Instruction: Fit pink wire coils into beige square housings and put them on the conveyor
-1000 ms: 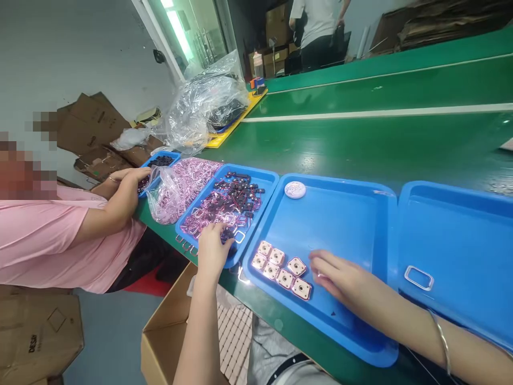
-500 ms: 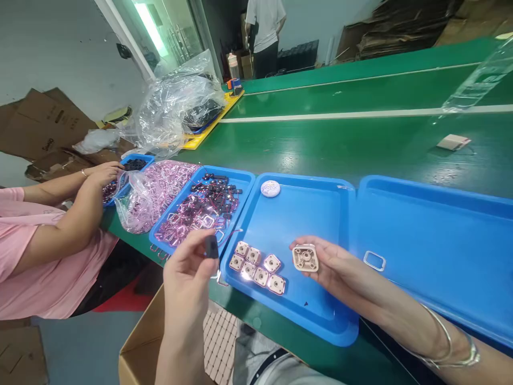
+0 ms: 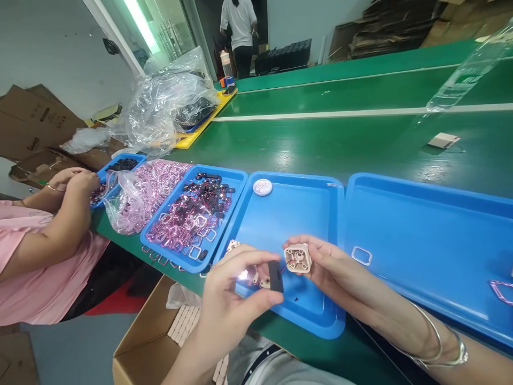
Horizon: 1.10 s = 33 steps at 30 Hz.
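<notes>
Between the thumb and fingers of my left hand is a small black rectangular block with a thin dark red wire at its edge. My right hand grips a beige square plastic housing, its hollow ribbed side with round posts turned towards me. Block and housing are close together, a narrow gap between them. Both hands are over a blue tray. Several beige housings lie in that tray, mostly hidden behind my left hand. A white round disc sits at its far left corner.
To the left, a blue tray carries pink frames and black wired parts, beside a bag of pink frames. A co-worker in pink sits further left. On the right, another tray holds a pale square frame. A cardboard box stands below.
My left hand has moved right with the black block, bringing it beside the housing and covering most of the housings in the tray. My right hand still holds its housing. The view has shifted slightly.
</notes>
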Tool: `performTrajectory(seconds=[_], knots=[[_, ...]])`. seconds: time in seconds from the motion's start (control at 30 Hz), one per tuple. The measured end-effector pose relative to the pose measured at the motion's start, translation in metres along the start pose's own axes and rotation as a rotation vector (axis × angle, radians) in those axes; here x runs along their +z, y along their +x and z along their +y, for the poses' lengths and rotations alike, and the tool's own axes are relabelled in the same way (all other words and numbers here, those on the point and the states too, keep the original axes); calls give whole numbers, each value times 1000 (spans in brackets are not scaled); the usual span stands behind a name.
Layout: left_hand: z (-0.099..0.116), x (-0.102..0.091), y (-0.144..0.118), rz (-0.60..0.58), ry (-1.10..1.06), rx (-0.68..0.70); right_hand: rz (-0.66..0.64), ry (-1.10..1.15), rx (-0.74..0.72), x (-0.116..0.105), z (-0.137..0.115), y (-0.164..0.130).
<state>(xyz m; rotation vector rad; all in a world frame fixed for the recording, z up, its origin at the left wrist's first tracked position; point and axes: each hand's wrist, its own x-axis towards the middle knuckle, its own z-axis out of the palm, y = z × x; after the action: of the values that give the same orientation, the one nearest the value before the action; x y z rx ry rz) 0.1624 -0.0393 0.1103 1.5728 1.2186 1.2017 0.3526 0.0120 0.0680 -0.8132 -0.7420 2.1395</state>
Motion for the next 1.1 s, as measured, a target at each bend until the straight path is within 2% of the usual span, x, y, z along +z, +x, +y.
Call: performTrajectory(seconds=[0.2, 0.47, 0.8, 1.1], knots=[[-4, 10, 4, -27, 83, -27, -44, 52, 35, -1, 2, 0], [-5, 11, 6, 1, 72, -27, -44, 90, 54, -3, 3, -1], [3, 23, 9, -93, -23, -161, -77, 43, 56, -3, 6, -3], [-5, 24, 4, -22, -106, -286, -47, 69, 45, -4, 8, -3]])
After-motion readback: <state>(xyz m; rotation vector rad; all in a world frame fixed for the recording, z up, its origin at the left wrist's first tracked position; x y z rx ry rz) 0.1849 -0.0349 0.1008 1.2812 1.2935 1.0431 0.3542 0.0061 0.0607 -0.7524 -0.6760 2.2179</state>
